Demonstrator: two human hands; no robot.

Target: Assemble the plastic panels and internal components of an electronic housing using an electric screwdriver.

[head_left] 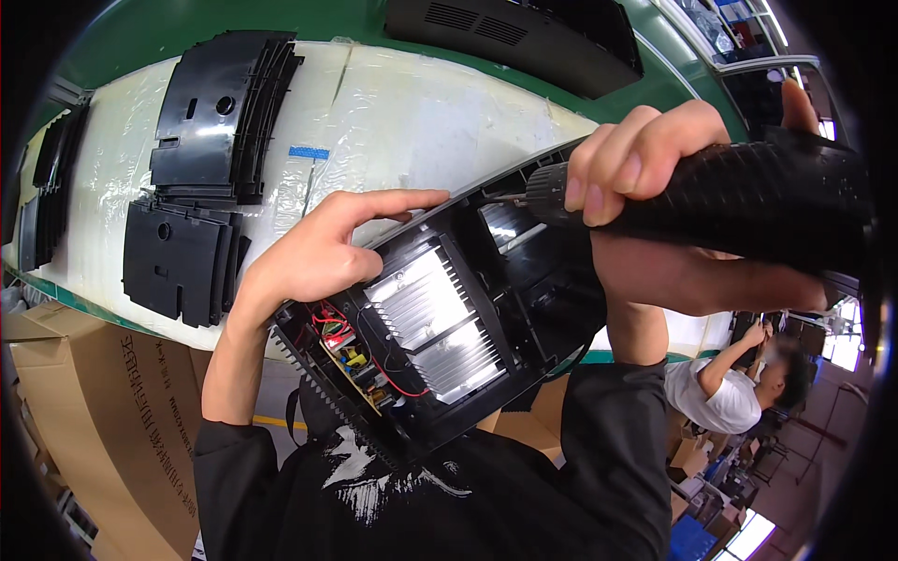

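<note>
A black plastic housing (552,266) rests tilted against my body at the table's near edge, its inside facing up. Within it are a finned silver heat sink (426,313) and a small circuit board (358,367) with red and black wires. My left hand (313,248) grips the housing's far-left edge, its index finger stretched along the rim. In my right hand (645,164) is a black power screwdriver (758,192), held nearly level. Its thin bit (503,198) points left at the housing's far rim, near my left fingertip; whether it touches a screw cannot be seen.
Stacks of black plastic panels (206,122) lie on the film-covered white table (412,112) to the left. A long black vented casing (505,37) stands at the far side. Cardboard boxes (112,411) are at the lower left. Another person (720,393) works at the right.
</note>
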